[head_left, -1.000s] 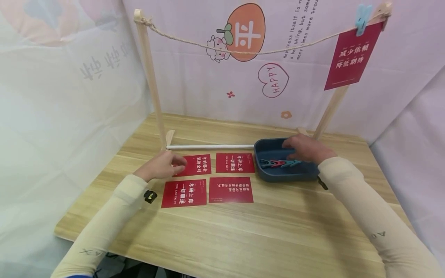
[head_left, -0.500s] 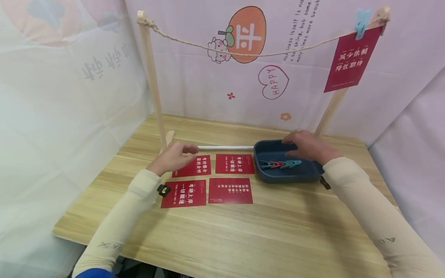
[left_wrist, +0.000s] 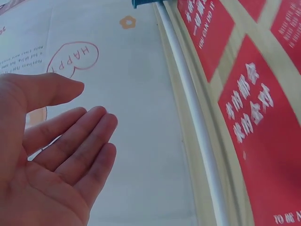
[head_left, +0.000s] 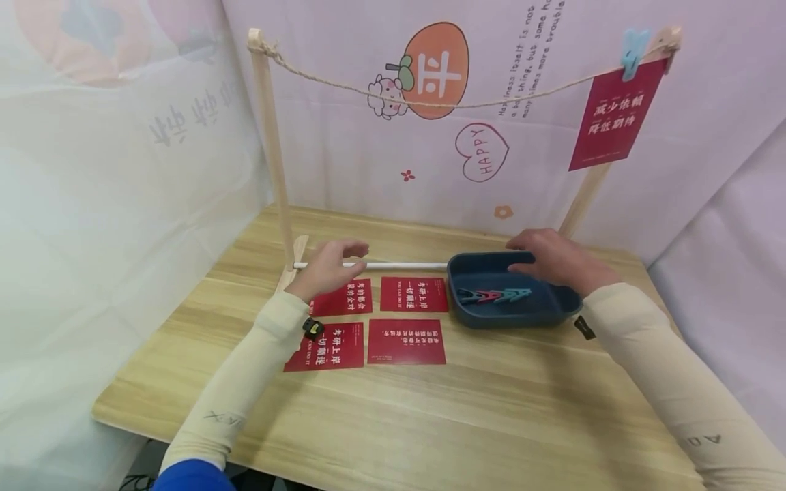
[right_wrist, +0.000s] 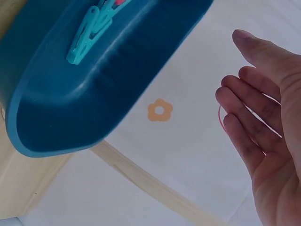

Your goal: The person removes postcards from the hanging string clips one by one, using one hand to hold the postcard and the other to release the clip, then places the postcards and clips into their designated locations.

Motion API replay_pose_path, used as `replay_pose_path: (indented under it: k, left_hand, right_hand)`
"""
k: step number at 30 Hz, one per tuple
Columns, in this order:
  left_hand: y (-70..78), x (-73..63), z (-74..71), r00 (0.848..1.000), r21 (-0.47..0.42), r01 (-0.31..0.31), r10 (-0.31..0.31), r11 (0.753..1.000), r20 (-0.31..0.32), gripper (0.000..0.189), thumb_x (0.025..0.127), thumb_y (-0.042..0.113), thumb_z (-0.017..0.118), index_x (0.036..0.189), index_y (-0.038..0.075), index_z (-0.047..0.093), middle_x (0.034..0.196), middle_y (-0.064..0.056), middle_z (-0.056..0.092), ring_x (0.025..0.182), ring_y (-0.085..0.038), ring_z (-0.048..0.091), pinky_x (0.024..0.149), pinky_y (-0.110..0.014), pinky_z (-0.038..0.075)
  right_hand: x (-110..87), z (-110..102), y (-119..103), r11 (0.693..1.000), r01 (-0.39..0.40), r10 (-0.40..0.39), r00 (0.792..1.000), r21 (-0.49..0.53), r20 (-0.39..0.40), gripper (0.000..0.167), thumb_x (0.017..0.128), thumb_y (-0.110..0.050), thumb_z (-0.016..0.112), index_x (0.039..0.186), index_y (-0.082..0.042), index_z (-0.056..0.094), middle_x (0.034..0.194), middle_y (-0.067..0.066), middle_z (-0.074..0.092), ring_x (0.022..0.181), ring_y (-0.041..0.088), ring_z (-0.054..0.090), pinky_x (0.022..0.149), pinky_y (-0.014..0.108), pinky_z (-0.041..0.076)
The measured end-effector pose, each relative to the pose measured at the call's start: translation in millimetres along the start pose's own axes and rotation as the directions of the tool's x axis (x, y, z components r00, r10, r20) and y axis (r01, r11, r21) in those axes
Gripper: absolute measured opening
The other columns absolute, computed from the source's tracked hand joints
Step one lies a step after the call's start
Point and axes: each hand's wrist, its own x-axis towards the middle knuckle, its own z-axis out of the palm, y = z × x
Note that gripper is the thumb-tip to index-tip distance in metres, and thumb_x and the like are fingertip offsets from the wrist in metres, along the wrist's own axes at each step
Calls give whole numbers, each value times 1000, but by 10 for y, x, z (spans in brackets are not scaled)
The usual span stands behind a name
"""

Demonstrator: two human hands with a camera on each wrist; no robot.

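My left hand (head_left: pixel 331 268) hovers over the far-left red card (head_left: pixel 345 301), fingers loosely bent and holding nothing; the left wrist view shows its bare palm (left_wrist: pixel 47 188). Three more red cards lie near it: far right (head_left: pixel 414 294), near right (head_left: pixel 406 342) and near left (head_left: pixel 331 346), the last partly covered by my left wrist. Above the right part of the blue tray (head_left: pixel 516 319) is my right hand (head_left: pixel 555 259), also holding nothing. Inside that tray lies a row of clothespins (head_left: pixel 494 295), dark, red and teal. The right wrist view shows a teal clothespin (right_wrist: pixel 89 35) apart from my fingers.
A sagging twine line (head_left: pixel 430 104) runs between a left wooden post (head_left: pixel 273 157) and a right wooden post (head_left: pixel 586 198). Near its right end a light blue clothespin (head_left: pixel 632 54) holds a hanging red card (head_left: pixel 616 119). A white rod (head_left: pixel 405 265) crosses behind the cards.
My left hand has moved right and away from me, rising above the far-left card. My right hand has shifted slightly right over the tray. The cards and clothespins stay in place.
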Motion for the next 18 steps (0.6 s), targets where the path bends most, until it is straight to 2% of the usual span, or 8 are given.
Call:
replay_pose_path:
  k: [9,13,18]
  left_hand:
    - [211,229,180,997,-22,-71,70,997,-11,45,100,15,70,142,1,62,141,-17,69,134,-33,65,117,-48,50]
    - [323,302,229,996,-31,-87,86,996,-18,44,101,16,71,141,2,63,142,-16,69,134,-32,65,117,-50,49]
    - [425,384,270,993,-31,-109,107,994,-39,42,101,17,70,141,3,63,141,-14,69,134,-31,64,117,-47,50]
  right_hand:
    - [-64,-133,-13,1000,-18,16,996,-18,-83,47,89,-18,86,129,1,72,122,21,76,114,39,72,100,59,58]
    - [-92,-204,-11,999,-36,33,993,-24,-110,49,88,-19,87,130,0,71,125,22,75,116,40,71,100,60,58]
    - [-140,-287,-2,998,-66,63,990,-21,-127,52,88,-20,87,132,0,70,129,24,73,120,42,69,101,62,57]
